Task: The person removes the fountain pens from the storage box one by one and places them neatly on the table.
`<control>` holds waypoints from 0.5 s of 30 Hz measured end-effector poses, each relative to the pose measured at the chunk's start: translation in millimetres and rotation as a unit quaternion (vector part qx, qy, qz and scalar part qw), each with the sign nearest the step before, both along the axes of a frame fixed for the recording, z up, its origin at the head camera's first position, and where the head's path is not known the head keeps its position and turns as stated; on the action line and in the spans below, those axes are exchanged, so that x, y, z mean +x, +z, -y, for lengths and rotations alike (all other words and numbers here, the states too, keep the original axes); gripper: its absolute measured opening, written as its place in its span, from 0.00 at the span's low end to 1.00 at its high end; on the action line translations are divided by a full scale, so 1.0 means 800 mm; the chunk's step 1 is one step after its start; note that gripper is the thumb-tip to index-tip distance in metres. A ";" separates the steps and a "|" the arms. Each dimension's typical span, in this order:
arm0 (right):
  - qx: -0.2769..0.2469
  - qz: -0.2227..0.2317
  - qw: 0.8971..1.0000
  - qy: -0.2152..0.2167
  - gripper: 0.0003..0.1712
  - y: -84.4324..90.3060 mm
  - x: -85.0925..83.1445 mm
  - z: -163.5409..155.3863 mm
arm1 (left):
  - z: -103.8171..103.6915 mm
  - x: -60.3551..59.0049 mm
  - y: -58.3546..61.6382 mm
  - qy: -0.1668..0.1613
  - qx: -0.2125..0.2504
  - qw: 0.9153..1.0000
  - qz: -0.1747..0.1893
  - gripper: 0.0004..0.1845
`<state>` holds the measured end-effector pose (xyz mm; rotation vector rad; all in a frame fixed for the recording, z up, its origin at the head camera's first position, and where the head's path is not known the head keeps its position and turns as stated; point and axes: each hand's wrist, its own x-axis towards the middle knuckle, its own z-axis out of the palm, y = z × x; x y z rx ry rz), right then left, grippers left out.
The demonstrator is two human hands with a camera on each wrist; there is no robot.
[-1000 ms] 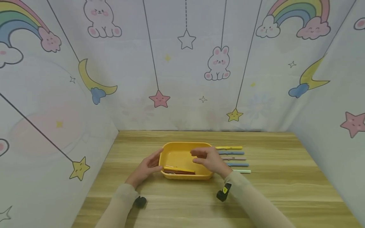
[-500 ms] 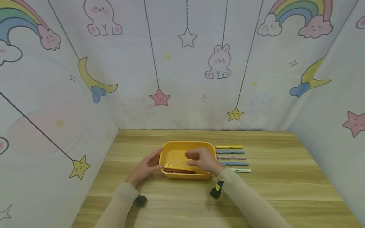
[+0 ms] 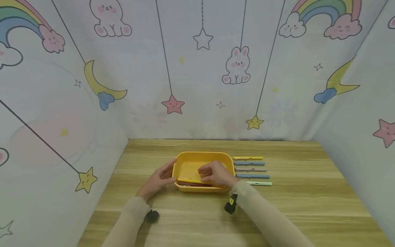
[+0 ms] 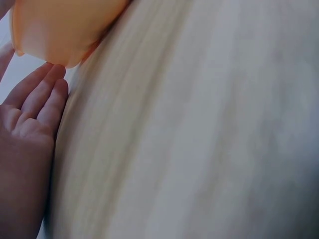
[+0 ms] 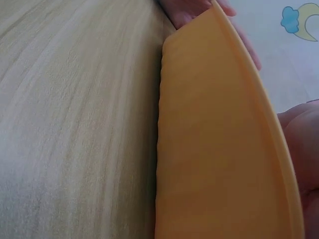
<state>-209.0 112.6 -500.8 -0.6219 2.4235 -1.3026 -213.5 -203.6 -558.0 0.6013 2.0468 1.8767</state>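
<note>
A yellow plastic tray (image 3: 197, 153) with rounded corners stands on the table. Along its front wall inside lie a yellow pen (image 3: 185, 180) and a reddish-brown pen (image 3: 192, 184), partly overlapping. My left hand (image 3: 156, 180) rests at the tray's left end, fingers extended along the outside; the left wrist view shows the fingertips right at the wall of the tray (image 4: 65, 30). My right hand (image 3: 217, 175) reaches into the right half of the tray, fingers loosely bent, close to the pens' right ends. From the right wrist, the tray's front wall (image 5: 214, 129) hides most of that hand.
Right of the tray several pens lie in a row: a yellow pen (image 3: 248, 158), blue pens, a pink pen (image 3: 253, 169) and a pale green pen (image 3: 262, 183) at the front. Cartoon-printed cloth (image 3: 200, 75) encloses the wood-grain table (image 3: 197, 219) at back and sides.
My right hand has moved left and lower inside the tray, toward the pens along its front wall. My left hand has stayed at the tray's left end.
</note>
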 end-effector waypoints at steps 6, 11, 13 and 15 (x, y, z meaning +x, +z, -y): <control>0.015 0.006 1.000 0.005 0.21 -0.004 -0.003 0.005 | 0.000 0.000 -0.001 -0.003 -0.002 1.000 -0.004 0.43; 0.022 0.001 1.000 0.003 0.20 -0.009 -0.005 0.009 | 0.000 -0.001 -0.002 -0.002 -0.004 1.000 -0.003 0.43; 0.022 -0.001 1.000 0.002 0.20 -0.010 -0.005 0.011 | 0.001 -0.001 -0.003 0.000 -0.006 1.000 -0.002 0.43; 0.024 -0.006 1.000 0.003 0.20 -0.010 -0.005 0.012 | 0.001 -0.001 -0.003 0.001 -0.004 1.000 0.003 0.43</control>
